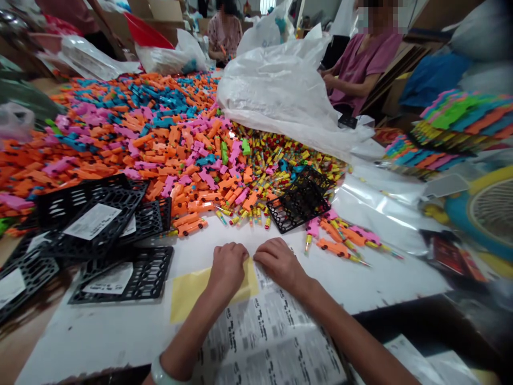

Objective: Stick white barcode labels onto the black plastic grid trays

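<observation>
A sheet of printed sticker labels lies in front of me, with bare yellow backing showing along its upper left. My left hand is over the backing, fingers curled and pinched at the sheet's far edge. Close beside it, my right hand is closed too, its fingertips on the label strip at the top of the sheet. The exact grip of the fingertips is partly hidden. Black plastic grid trays, some bearing white labels, lie left of my hands. Another black tray rests beyond my right hand.
A big heap of orange, pink and blue toy cars covers the table's far side, with yellow-banded pencil-like pieces. A white plastic bag sits behind. Filled trays and a fan stand right. Other people work across the table.
</observation>
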The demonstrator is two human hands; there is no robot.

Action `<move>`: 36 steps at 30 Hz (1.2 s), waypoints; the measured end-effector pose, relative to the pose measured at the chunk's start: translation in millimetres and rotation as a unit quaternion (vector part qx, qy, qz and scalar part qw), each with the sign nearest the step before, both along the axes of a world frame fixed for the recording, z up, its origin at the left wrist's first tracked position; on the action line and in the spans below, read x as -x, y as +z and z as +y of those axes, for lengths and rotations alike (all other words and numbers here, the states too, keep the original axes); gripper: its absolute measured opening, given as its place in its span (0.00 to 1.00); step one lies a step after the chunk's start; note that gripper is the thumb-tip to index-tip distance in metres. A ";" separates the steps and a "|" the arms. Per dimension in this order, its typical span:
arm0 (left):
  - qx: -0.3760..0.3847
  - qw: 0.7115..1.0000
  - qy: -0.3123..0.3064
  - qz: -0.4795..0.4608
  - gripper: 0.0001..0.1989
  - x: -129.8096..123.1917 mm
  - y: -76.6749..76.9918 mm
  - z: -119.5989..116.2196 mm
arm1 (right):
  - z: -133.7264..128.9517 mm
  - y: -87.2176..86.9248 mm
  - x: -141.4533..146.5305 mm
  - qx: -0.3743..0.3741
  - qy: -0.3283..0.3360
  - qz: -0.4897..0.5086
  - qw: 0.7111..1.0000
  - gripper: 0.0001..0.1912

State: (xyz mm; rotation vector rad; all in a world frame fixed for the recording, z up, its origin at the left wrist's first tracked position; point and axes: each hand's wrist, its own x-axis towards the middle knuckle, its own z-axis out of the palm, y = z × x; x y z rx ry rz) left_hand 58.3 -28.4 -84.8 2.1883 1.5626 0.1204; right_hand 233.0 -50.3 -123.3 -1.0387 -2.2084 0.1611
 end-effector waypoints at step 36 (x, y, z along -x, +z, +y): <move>-0.074 0.970 -0.069 -0.222 0.42 -121.1 29.5 93.6 | -11.9 80.9 -107.5 0.017 -0.327 0.515 0.792 0.08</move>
